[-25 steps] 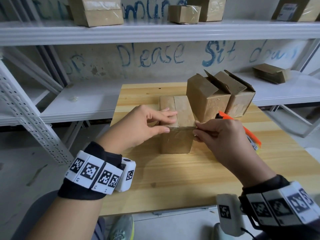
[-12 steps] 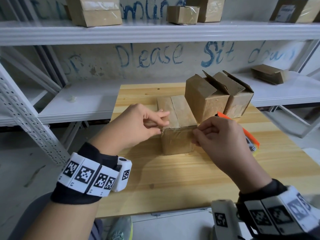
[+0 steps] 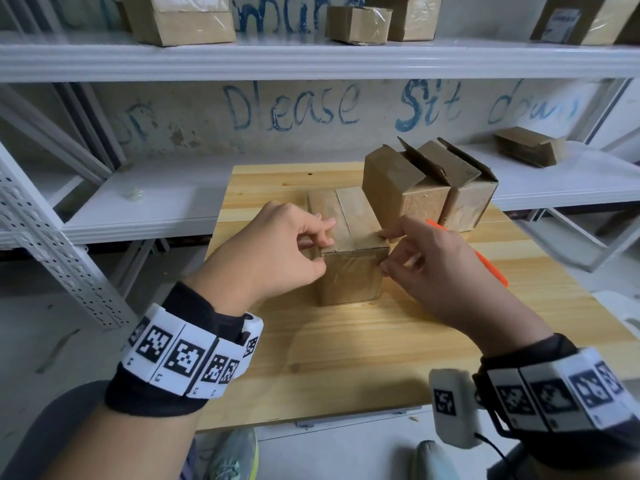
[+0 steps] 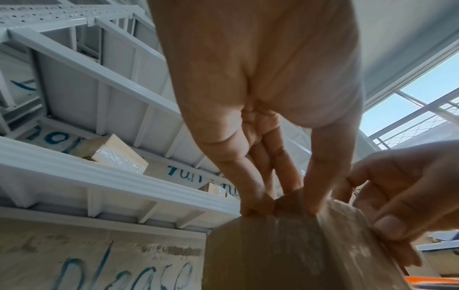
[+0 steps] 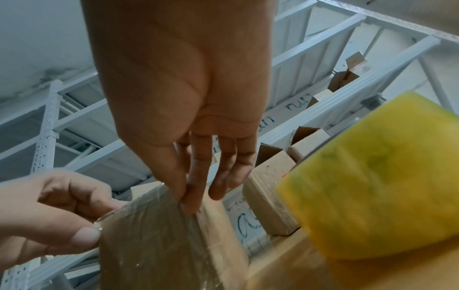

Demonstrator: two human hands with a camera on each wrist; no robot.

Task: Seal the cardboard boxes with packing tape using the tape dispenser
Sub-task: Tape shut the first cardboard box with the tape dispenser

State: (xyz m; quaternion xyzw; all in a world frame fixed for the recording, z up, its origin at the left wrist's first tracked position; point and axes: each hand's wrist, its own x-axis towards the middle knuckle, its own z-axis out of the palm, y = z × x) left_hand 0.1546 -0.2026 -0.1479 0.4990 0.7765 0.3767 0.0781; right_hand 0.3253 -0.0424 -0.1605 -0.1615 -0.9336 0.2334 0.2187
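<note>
Progress of the sealing task, head view. The near box (image 3: 349, 247) stood at the centre of the bench (image 3: 346, 358), its top flaps closed and a glossy strip of clear tape (image 5: 149, 219) lying over its near top edge and front face. My left hand (image 3: 277, 251) pinched the box's near-left top corner, thumb against the front face and curled fingers on the top. My right hand (image 3: 433, 268) pinched the near-right corner, thumb and forefinger closed on the tape edge, as the right wrist view showed. I judged this step to be the pressing down of the tape end, so this box was close to sealed.

At two o'clock from it, two further boxes (image 3: 429, 192) stood touching each other, flaps raised and untaped; these remained to be done. The orange tape dispenser (image 3: 485, 261) lay on the bench at three o'clock, just behind my right hand, held by neither hand. Whether the near box's far edge carried tape I could not tell.
</note>
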